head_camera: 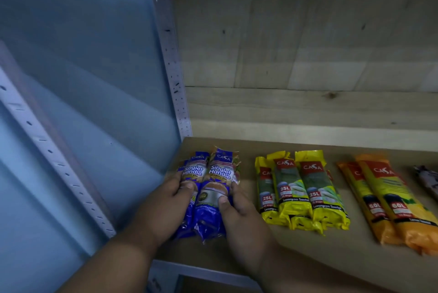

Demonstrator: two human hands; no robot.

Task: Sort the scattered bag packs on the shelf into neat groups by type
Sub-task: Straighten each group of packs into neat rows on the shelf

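**Squaring up the blue packs at the shelf's left end**

My left hand (pixel 166 200) and right hand (pixel 237 207) are clamped on either side of the blue packs (pixel 208 188), the Singlet Handle garbage bags, which lie side by side between my palms on the shelf board (pixel 296 257). My left thumb lies over the near-left pack, the fingers curled round its outer edge; my right thumb presses on the face of the right pack, the other fingers wrapped under its far side. So both hands are pinching the bundle from its flanks, not lying flat.

To the right of my right fingers, apart from them, the yellow 25L packs (pixel 303 190) sit in a tight row. Further right lie the orange 60L packs (pixel 388 202), and a darker pack (pixel 426 178) shows at the edge, too cut off to name.

I judge the sorting nearly done: this is the blue group's turn. Next I should push the packs together, line their ends with the yellow row, and let go without dragging one askew; the slick wrappers may slide.
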